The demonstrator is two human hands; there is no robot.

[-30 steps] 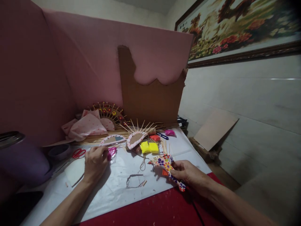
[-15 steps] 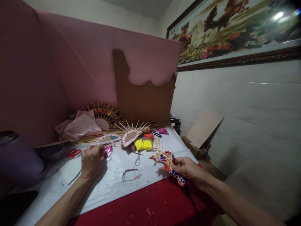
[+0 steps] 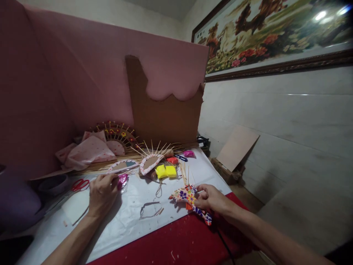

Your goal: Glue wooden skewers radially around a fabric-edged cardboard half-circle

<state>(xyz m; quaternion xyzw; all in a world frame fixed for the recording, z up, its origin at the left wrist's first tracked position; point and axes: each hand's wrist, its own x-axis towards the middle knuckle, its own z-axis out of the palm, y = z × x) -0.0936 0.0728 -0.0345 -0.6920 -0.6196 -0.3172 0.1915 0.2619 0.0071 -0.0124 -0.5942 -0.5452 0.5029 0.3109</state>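
Note:
My right hand [image 3: 211, 198] grips a hot glue gun [image 3: 190, 195] with a colourful flower pattern and an orange trigger. Its nozzle points left over the white sheet, and a dark cord hangs below. My left hand [image 3: 103, 193] is closed, thumb and fingers together, above the sheet; whatever it may pinch is hidden. Beside those fingertips lies a magenta packet [image 3: 122, 181]. Just beyond them are an oval pink-trimmed piece [image 3: 122, 166] and a cardboard piece with sticks fanning out [image 3: 150, 163].
Yellow packets [image 3: 166, 171], a red packet [image 3: 172, 160] and a blue cutter [image 3: 181, 158] lie at mid-table. Red scissors [image 3: 80, 184] and a white piece [image 3: 75, 208] are left. A cardboard panel [image 3: 165, 121] stands behind. A loop of cord [image 3: 150, 209] lies in front.
The view has shifted slightly. My right hand has brought the glue gun a little lower and to the left. My left hand stays near the magenta packet, still closed.

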